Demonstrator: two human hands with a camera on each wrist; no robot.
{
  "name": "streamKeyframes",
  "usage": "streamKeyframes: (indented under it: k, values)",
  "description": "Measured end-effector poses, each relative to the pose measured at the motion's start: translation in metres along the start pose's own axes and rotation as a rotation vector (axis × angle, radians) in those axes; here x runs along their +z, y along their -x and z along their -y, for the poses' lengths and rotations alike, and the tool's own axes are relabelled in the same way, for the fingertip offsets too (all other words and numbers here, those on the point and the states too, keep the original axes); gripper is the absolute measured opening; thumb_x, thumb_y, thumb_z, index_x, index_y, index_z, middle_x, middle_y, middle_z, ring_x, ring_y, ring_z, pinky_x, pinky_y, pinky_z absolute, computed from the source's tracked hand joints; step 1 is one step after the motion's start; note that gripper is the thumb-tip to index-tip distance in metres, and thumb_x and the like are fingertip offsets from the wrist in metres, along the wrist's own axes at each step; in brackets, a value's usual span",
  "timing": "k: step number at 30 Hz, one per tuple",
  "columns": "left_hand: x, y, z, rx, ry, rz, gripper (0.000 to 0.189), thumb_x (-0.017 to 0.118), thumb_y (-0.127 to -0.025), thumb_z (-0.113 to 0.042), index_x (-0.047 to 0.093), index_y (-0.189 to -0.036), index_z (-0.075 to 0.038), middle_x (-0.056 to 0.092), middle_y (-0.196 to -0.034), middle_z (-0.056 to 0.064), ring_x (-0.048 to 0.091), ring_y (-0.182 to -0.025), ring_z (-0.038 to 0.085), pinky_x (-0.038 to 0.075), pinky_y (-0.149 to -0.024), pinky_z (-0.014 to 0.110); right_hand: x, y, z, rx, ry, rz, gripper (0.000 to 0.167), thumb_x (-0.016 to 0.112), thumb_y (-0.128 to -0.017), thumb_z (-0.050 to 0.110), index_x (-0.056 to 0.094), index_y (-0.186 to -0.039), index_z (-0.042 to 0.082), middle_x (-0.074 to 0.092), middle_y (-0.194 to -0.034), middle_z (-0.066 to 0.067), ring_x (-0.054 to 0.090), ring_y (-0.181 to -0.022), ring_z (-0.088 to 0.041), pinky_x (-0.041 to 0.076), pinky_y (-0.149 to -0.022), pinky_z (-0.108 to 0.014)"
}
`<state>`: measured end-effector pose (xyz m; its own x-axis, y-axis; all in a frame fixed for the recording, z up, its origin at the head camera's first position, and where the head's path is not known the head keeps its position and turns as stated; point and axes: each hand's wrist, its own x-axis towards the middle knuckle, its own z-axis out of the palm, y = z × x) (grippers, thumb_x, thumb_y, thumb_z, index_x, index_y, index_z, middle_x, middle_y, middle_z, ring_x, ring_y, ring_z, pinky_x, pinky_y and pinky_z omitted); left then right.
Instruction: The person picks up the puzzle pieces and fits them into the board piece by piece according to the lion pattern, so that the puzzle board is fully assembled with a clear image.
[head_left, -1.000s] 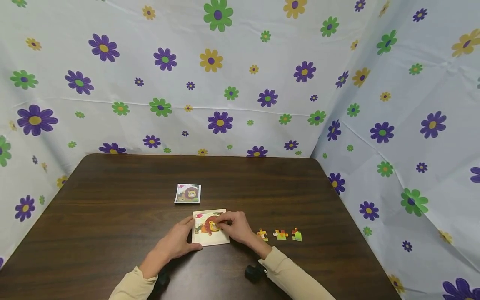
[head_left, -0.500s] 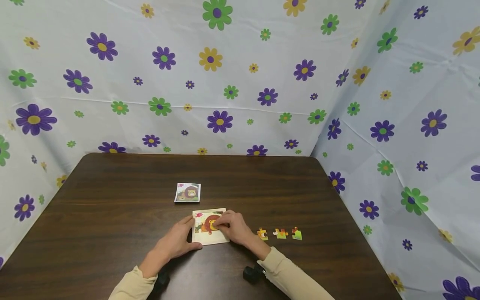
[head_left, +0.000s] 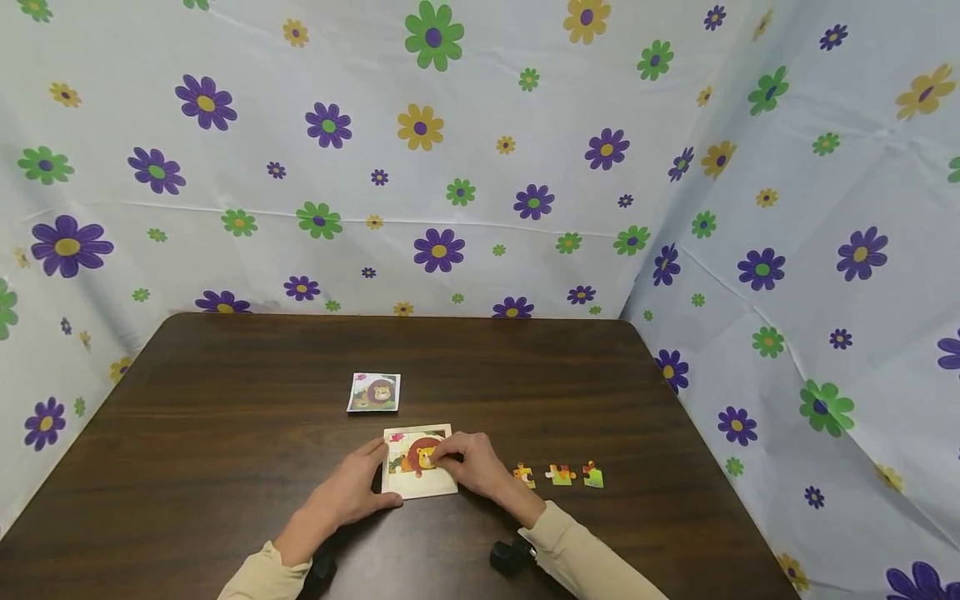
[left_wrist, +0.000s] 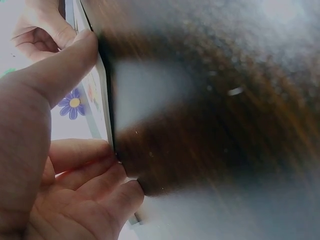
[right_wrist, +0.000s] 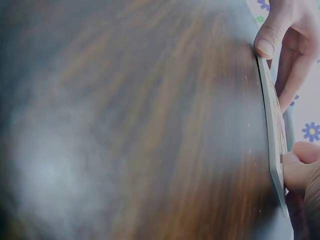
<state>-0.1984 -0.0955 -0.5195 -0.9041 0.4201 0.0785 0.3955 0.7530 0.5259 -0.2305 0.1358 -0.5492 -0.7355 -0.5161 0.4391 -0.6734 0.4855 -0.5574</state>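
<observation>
Two pale sleeves, the left sleeve [head_left: 266,573] and the right sleeve [head_left: 592,560], enter from the near side of the dark wooden table [head_left: 225,392], a black device at each wrist. On my head feed, the left hand [head_left: 351,490] spans the left edge of a wooden puzzle tray [head_left: 420,487], gripping it with the thumb at the near left corner and fingers farther up that side. The right hand [head_left: 477,467] reaches over the tray's right edge, thumb and fingers drawn narrow on the lion picture [head_left: 423,452]; whether a piece sits between them, I cannot tell. The tray lies flat near the middle of the table, its near strip showing pale wood.

To the right, apart from the tray, three loose pieces stand in a row: a left piece [head_left: 524,476], a middle piece [head_left: 560,475] and a right piece [head_left: 592,476], with visible gaps between and wood running on to the table's right edge. Beyond the tray, I count a lion card [head_left: 373,393], separated from it by a band of tabletop. A flowered curtain [head_left: 337,175] rises behind the far edge.
</observation>
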Motion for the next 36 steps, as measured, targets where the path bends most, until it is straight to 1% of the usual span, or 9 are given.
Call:
streamKeyframes:
  k: [6, 10, 12, 16, 18, 21, 24, 30, 36]
  values:
    - [-0.001, 0.001, -0.002, -0.015, 0.001, 0.015, 0.077, 0.088, -0.067, -0.032, 0.055, -0.122, 0.01, 0.05, -0.13, 0.03, 0.053, -0.116, 0.043, 0.045, -0.095, 0.051, -0.01, 0.002, 0.01, 0.074, -0.039, 0.006, 0.009, 0.072, -0.084, 0.004, 0.075, -0.092, 0.007, 0.072, -0.089, -0.002, 0.063, -0.08, -0.005, 0.052, -0.073, -0.019]
    - [0.0, 0.003, -0.002, -0.028, 0.008, 0.025, 0.077, 0.088, -0.066, -0.031, 0.055, -0.122, 0.01, 0.05, -0.131, 0.03, 0.053, -0.116, 0.043, 0.044, -0.096, 0.051, -0.038, 0.009, 0.011, 0.142, -0.061, 0.027, 0.019, 0.072, -0.086, 0.01, 0.072, -0.103, 0.003, 0.071, -0.094, -0.005, 0.064, -0.08, -0.01, 0.055, -0.072, -0.027]
    - [0.001, 0.004, -0.002, -0.029, 0.013, 0.025, 0.077, 0.088, -0.066, -0.031, 0.055, -0.121, 0.01, 0.05, -0.131, 0.03, 0.053, -0.116, 0.043, 0.044, -0.096, 0.051, -0.058, 0.016, 0.008, 0.183, -0.006, 0.07, 0.028, 0.072, -0.086, 0.014, 0.068, -0.111, 0.002, 0.07, -0.097, -0.007, 0.065, -0.084, -0.015, 0.055, -0.072, -0.032]
    - [0.001, 0.004, -0.002, -0.027, 0.013, 0.023, 0.076, 0.088, -0.066, -0.031, 0.055, -0.121, 0.01, 0.05, -0.131, 0.03, 0.053, -0.115, 0.043, 0.045, -0.095, 0.051, -0.097, 0.037, -0.002, 0.32, 0.15, 0.198, 0.048, 0.076, -0.082, 0.02, 0.059, -0.124, 0.002, 0.066, -0.104, -0.01, 0.062, -0.09, -0.023, 0.052, -0.075, -0.039]
    - [0.001, 0.004, -0.002, -0.028, 0.015, 0.021, 0.077, 0.088, -0.066, -0.03, 0.055, -0.121, 0.01, 0.05, -0.131, 0.03, 0.053, -0.115, 0.043, 0.045, -0.095, 0.051, -0.109, 0.048, -0.006, 0.386, 0.206, 0.255, 0.055, 0.08, -0.078, 0.022, 0.058, -0.125, 0.003, 0.063, -0.109, -0.01, 0.06, -0.095, -0.026, 0.051, -0.078, -0.043]
    - [-0.001, 0.004, -0.003, -0.023, 0.015, 0.015, 0.077, 0.089, -0.065, -0.03, 0.055, -0.121, 0.011, 0.05, -0.13, 0.031, 0.053, -0.116, 0.044, 0.045, -0.095, 0.052, -0.116, 0.061, -0.011, 0.443, 0.223, 0.315, 0.061, 0.086, -0.071, 0.024, 0.059, -0.123, 0.004, 0.059, -0.11, -0.01, 0.057, -0.099, -0.029, 0.05, -0.082, -0.046]
    - [-0.002, 0.006, -0.003, -0.025, 0.017, 0.016, 0.077, 0.089, -0.065, -0.03, 0.055, -0.121, 0.012, 0.05, -0.129, 0.031, 0.053, -0.116, 0.044, 0.045, -0.095, 0.052, -0.115, 0.068, -0.015, 0.448, 0.207, 0.329, 0.056, 0.087, -0.069, 0.026, 0.062, -0.116, 0.007, 0.057, -0.102, -0.006, 0.055, -0.091, -0.024, 0.049, -0.077, -0.042]
    - [-0.001, 0.006, -0.003, -0.024, 0.013, 0.017, 0.077, 0.089, -0.065, -0.03, 0.056, -0.121, 0.012, 0.05, -0.129, 0.031, 0.053, -0.116, 0.044, 0.045, -0.095, 0.052, -0.109, 0.07, -0.018, 0.399, 0.146, 0.296, 0.03, 0.084, -0.073, 0.017, 0.063, -0.093, 0.01, 0.054, -0.083, 0.001, 0.049, -0.072, -0.014, 0.044, -0.063, -0.028]
    - [0.0, 0.005, -0.004, -0.028, 0.025, 0.018, 0.078, 0.089, -0.065, -0.03, 0.055, -0.122, 0.011, 0.049, -0.131, 0.03, 0.052, -0.117, 0.043, 0.045, -0.095, 0.051, -0.107, 0.065, -0.018, 0.369, 0.185, 0.295, 0.027, 0.082, -0.075, 0.014, 0.06, -0.09, 0.009, 0.051, -0.084, 0.001, 0.045, -0.07, -0.011, 0.042, -0.062, -0.026]
